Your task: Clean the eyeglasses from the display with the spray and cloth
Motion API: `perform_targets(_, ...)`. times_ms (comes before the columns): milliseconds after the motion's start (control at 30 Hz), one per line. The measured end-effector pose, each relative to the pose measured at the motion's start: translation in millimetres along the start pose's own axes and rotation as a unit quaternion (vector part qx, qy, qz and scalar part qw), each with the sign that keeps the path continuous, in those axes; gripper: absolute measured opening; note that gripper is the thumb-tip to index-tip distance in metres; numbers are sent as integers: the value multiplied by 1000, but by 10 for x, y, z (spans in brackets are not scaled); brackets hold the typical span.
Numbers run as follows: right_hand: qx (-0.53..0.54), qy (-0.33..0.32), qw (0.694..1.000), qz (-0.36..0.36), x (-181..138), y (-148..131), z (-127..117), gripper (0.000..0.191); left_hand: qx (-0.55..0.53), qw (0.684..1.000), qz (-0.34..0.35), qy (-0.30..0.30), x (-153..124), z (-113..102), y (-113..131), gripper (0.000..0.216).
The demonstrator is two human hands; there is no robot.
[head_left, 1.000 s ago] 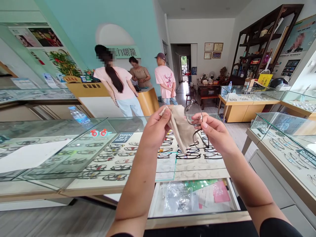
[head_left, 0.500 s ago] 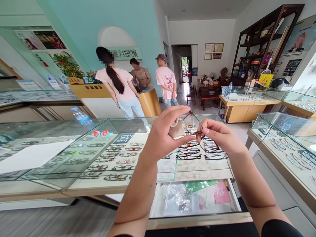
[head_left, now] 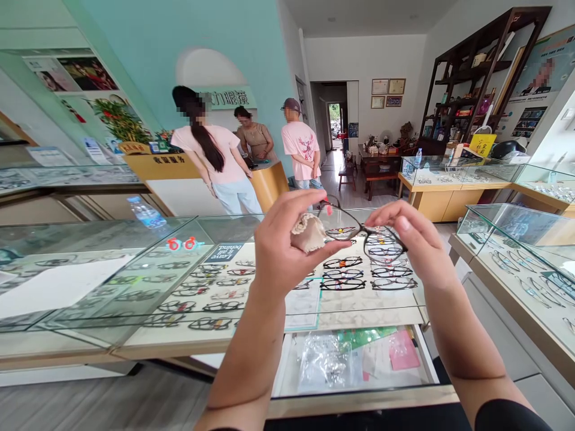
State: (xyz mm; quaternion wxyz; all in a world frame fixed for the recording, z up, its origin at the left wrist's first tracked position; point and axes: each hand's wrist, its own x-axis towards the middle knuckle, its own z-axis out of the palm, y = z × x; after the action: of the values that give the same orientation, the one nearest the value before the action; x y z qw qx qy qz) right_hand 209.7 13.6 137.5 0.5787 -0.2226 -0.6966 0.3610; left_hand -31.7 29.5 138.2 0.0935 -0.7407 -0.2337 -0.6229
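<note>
I hold a pair of thin dark-framed glasses (head_left: 359, 230) level above a glass display case (head_left: 251, 311). My left hand (head_left: 287, 245) pinches the left end of the frame, with a crumpled beige cleaning cloth (head_left: 308, 232) bunched in its palm. My right hand (head_left: 411, 239) grips the right end of the frame with curled fingers. Rows of eyeglass frames (head_left: 354, 272) lie under the glass below my hands.
Three people (head_left: 251, 149) stand at a yellow counter (head_left: 269, 179) beyond the case. A water bottle (head_left: 144, 211) stands on the left case. More glass cases (head_left: 516, 239) run along the right. An open drawer (head_left: 354, 359) with plastic bags sits below.
The glasses turned from upright to lying level between both hands. The cloth went from hanging spread out to bunched in my left palm. My right hand moved to the frame's right end.
</note>
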Motion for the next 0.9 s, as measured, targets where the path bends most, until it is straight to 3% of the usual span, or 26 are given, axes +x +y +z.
perform_targets(133,-99,75,985,-119,-41,26,-44,37,9,991,-66,117,-42,47,65,63)
perform_targets(267,-212,117,952,-185,-55,80,-30,42,4,982,-114,153,-78,95,78,61)
perform_targets(467,-276,168,917,-233,-42,134,24,42,49,978,-132,153,-82,140,52,66)
perform_targets(600,-269,172,924,-210,-38,132,8,38,20,978,-148,143,-72,123,63,62)
perform_targets(900,-221,167,948,-157,-34,101,-47,34,-128,970,-199,64,-57,32,4,61)
